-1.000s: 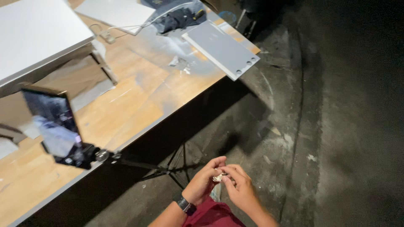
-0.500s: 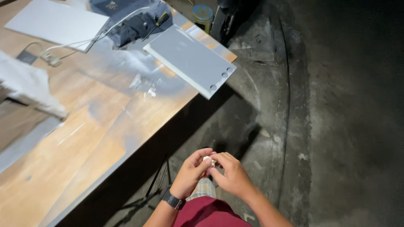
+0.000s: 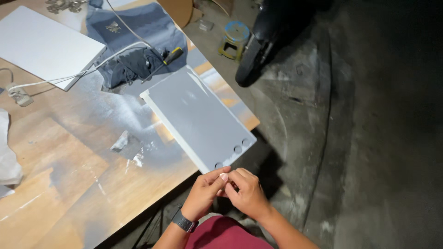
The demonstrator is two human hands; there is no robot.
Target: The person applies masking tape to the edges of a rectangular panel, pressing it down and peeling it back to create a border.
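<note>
My left hand (image 3: pixel 204 193) and my right hand (image 3: pixel 247 192) meet in front of my lap, fingertips pinched together around something small that the fingers hide. A dark watch (image 3: pixel 184 222) sits on my left wrist. Both hands hover just off the near edge of the wooden table (image 3: pixel 69 184), directly below a grey painted panel (image 3: pixel 196 117) with round holes near its corner. The panel overhangs the table edge slightly.
A white board (image 3: pixel 41 46) lies at the table's far left with a white cable (image 3: pixel 69 76) across it. A dark cloth (image 3: pixel 134 41) and a yellow-handled screwdriver (image 3: pixel 173 56) lie behind the panel. On the concrete floor stand a small stool (image 3: pixel 235 39) and a motorcycle wheel (image 3: pixel 254 60).
The view has swung toward the table and the panel now lies close above my hands. My hands stay pinched together and have risen nearer the table edge.
</note>
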